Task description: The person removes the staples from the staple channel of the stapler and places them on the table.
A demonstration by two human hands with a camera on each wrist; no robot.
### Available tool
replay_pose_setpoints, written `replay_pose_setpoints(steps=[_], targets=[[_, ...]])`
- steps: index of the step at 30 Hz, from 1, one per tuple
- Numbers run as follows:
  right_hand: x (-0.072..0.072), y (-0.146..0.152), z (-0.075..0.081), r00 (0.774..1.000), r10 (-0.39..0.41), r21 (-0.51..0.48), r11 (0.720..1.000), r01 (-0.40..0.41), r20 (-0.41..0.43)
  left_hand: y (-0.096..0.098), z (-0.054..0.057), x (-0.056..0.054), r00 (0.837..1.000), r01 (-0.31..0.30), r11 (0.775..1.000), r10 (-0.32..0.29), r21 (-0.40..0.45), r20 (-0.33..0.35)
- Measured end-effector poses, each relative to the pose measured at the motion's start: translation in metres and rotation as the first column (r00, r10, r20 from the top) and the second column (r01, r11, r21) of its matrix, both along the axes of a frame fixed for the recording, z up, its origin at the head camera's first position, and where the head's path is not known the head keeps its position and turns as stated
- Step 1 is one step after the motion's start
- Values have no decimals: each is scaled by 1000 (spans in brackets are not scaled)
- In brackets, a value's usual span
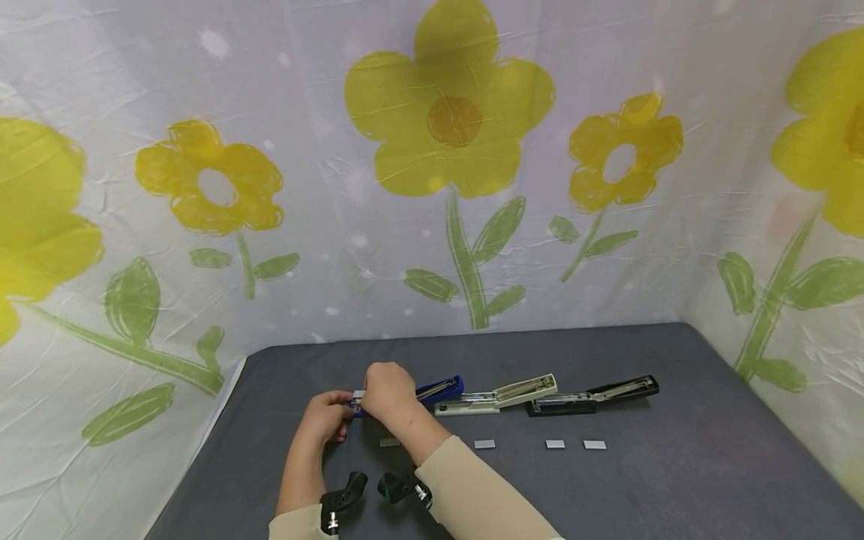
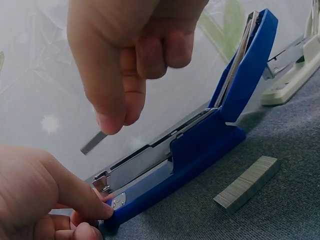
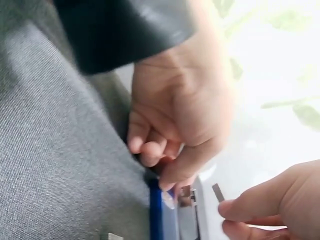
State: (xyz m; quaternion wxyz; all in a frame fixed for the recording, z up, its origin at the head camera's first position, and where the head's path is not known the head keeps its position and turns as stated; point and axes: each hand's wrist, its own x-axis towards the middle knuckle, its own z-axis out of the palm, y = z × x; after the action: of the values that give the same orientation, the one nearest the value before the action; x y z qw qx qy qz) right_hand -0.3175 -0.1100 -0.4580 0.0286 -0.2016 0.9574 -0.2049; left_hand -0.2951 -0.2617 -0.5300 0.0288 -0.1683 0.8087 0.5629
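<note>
A blue stapler lies opened up on the dark cloth, its top arm tilted back and its metal staple channel exposed. My left hand grips the front end of its base between thumb and fingers. Above the channel, my right hand pinches a short strip of staples between thumb and forefinger, with a gap between strip and channel. The right wrist view shows the same strip beside the stapler's front end. Another staple strip rests on the cloth alongside the blue base.
To the right of the blue stapler stand a cream stapler and a black stapler, both opened back. Several staple strips lie in a row in front, among them one strip and another. A flowered curtain hangs behind the table.
</note>
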Motion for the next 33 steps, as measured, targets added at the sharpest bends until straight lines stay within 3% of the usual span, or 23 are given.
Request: replay_pose_setpoints(steps=[6,11,16,23,33], targets=[[18,4,6,998,51,19,998,-52,46,-1,1,0,1000,-8,1000,7,12,8],[31,-1,6,995,84,125,988,-89,44,-2,3,1,1000,1,1000,-1,23,-5],[36,-7,-1,997,63,229,971,-72,46,-3,1,1,1000,5,1000,-5,31,-5],[40,-11,-20,999,52,262,963,-54,13,-2,-2,2,1000,-2,999,3,37,-3],[46,-6,-28,983,175,292,945,-149,-63,-1,1,1,1000,-2,999,2,43,-8]])
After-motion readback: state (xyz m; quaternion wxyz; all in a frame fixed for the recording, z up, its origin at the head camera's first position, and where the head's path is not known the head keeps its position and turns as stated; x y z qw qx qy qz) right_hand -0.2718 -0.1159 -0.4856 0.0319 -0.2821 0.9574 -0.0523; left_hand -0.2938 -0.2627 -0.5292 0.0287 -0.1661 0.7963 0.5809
